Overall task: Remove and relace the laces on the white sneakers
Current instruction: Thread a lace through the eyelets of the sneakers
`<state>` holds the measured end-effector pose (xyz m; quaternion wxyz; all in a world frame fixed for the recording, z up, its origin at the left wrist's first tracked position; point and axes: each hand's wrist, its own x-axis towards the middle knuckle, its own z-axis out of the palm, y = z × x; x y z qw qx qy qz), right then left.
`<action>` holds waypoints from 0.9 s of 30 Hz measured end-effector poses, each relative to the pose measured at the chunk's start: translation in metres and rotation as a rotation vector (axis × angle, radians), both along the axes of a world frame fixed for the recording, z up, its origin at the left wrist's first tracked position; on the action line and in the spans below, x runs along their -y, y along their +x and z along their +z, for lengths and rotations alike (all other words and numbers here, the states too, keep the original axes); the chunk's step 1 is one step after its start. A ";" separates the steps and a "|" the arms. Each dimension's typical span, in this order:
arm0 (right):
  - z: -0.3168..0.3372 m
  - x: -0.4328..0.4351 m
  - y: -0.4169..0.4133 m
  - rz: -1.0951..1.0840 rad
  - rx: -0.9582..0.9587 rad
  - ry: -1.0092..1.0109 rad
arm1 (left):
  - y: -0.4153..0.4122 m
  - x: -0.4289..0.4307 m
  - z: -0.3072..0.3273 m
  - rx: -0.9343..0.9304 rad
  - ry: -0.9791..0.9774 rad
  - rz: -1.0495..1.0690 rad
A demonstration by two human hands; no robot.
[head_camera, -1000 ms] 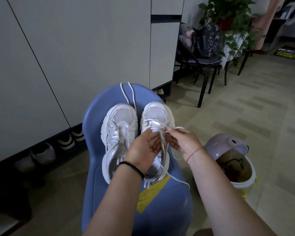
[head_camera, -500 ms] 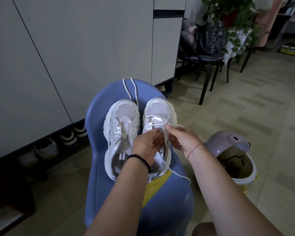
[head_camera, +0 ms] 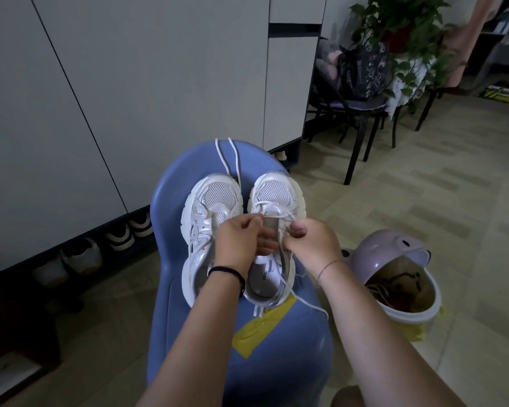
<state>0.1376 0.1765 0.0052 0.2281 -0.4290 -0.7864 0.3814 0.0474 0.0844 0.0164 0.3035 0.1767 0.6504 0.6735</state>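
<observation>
Two white sneakers stand side by side, toes away from me, on a blue plastic chair (head_camera: 171, 189). The left sneaker (head_camera: 209, 207) has no lace in its eyelets. A loose white lace (head_camera: 232, 157) runs from between the shoes over the chair's back. The right sneaker (head_camera: 276, 192) carries a lace (head_camera: 269, 205) through its front eyelets. My left hand (head_camera: 241, 242) pinches that lace at the shoe's left side. My right hand (head_camera: 309, 242) pinches it at the right side. A free lace end (head_camera: 309, 304) trails over the seat.
A pale purple lidded bin (head_camera: 394, 274) stands open on the floor right of the chair. White cabinet doors (head_camera: 130, 83) fill the left, with shoes (head_camera: 124, 236) beneath. A black chair (head_camera: 362, 113) with a bag and a plant (head_camera: 400, 27) stand at the back right. Yellow tape (head_camera: 262, 327) marks the seat.
Both hands have slid a little toward the toe of the right sneaker, and my fingers have closed tighter on the lace. The camera has tilted slightly.
</observation>
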 end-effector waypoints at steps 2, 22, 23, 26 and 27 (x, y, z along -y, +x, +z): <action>0.002 0.004 -0.001 -0.007 -0.004 -0.009 | -0.003 -0.001 -0.003 -0.097 -0.036 0.035; -0.020 -0.010 -0.002 -0.085 -0.161 -0.069 | -0.004 -0.017 -0.022 -0.684 -0.215 -0.130; -0.021 -0.011 -0.001 -0.082 -0.180 -0.090 | -0.003 -0.017 -0.022 -0.701 -0.210 -0.128; -0.023 -0.015 0.002 -0.058 -0.219 -0.134 | -0.003 -0.020 -0.023 -0.734 -0.203 -0.137; -0.023 -0.017 0.004 -0.050 -0.231 -0.151 | -0.002 -0.021 -0.023 -0.749 -0.207 -0.136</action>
